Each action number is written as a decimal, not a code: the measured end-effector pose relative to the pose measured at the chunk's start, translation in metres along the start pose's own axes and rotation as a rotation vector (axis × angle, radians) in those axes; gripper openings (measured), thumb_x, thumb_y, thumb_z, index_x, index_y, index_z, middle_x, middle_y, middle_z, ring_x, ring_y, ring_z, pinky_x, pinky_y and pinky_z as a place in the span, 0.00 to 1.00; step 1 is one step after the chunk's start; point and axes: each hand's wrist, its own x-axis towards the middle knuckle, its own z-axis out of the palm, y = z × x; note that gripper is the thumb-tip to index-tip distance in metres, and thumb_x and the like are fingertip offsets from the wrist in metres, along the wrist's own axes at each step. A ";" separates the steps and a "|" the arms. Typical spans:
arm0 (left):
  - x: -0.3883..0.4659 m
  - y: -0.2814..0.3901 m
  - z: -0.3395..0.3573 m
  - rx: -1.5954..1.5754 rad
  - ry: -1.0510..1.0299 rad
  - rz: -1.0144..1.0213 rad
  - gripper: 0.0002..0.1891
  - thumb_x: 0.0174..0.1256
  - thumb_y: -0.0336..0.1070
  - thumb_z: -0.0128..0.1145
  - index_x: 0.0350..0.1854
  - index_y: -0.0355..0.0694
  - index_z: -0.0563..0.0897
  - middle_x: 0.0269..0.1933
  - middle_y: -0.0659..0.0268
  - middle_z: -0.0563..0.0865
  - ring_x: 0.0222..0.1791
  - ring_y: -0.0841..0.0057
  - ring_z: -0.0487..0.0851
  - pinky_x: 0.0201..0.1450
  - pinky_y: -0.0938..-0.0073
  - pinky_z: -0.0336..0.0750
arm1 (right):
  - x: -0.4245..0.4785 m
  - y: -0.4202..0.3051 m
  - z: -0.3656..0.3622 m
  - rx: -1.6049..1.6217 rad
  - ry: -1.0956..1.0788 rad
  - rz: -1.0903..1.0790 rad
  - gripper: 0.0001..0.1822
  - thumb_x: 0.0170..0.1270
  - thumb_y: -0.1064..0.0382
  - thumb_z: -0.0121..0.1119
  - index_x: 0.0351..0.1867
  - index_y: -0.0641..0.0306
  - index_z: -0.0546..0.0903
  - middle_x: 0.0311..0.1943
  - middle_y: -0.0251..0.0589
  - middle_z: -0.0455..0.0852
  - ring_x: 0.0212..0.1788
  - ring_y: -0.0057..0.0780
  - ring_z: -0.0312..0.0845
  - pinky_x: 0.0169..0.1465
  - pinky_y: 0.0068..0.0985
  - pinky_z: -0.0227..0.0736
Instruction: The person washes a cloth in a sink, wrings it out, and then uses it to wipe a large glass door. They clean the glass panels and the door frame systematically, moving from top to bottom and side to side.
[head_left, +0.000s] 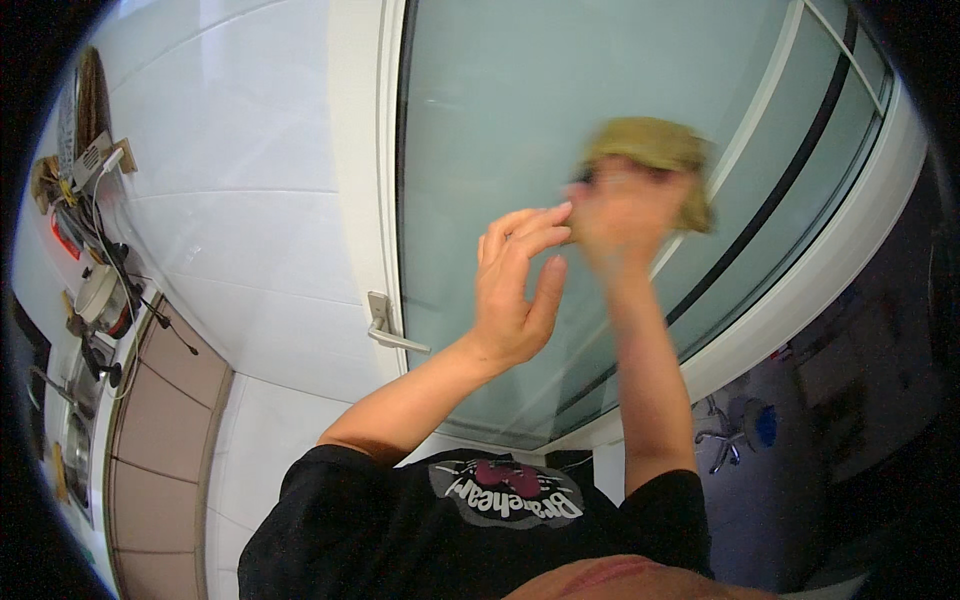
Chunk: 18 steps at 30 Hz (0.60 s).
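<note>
An olive-yellow cloth, blurred, is spread against the frosted glass pane of a white-framed door. My right hand presses on it, also blurred, and its fingers are partly lost against the fabric. Just left of it is my left hand, raised before the glass with thumb and fingers apart. Its fingertips are close to the right hand and the cloth's lower edge; I cannot tell whether they touch. Nothing shows in the left palm.
A metal lever handle juts from the door frame near my left forearm. White wall tiles stand to the left. Farther left are a counter with brown cabinets, a pot and a hanging white cable. A chair base stands right.
</note>
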 end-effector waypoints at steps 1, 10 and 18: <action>0.003 0.003 -0.001 0.002 0.016 0.034 0.13 0.60 0.25 0.53 0.48 0.37 0.75 0.55 0.56 0.80 0.55 0.60 0.73 0.58 0.63 0.65 | -0.009 -0.021 0.012 0.126 -0.007 -0.158 0.20 0.50 0.49 0.58 0.45 0.53 0.80 0.45 0.41 0.80 0.55 0.46 0.70 0.68 0.52 0.48; -0.002 -0.004 -0.044 0.157 0.025 0.038 0.12 0.59 0.24 0.52 0.46 0.37 0.74 0.54 0.54 0.80 0.54 0.59 0.73 0.58 0.62 0.64 | 0.135 0.018 -0.008 -0.156 0.244 -0.220 0.31 0.59 0.37 0.52 0.56 0.55 0.75 0.52 0.48 0.77 0.58 0.48 0.68 0.67 0.51 0.48; 0.001 -0.016 -0.054 0.143 0.179 0.013 0.11 0.59 0.26 0.53 0.45 0.36 0.75 0.55 0.55 0.78 0.54 0.59 0.71 0.57 0.62 0.63 | 0.193 -0.067 -0.026 0.121 0.100 -0.238 0.21 0.61 0.49 0.53 0.49 0.60 0.77 0.50 0.44 0.77 0.55 0.39 0.68 0.58 0.42 0.59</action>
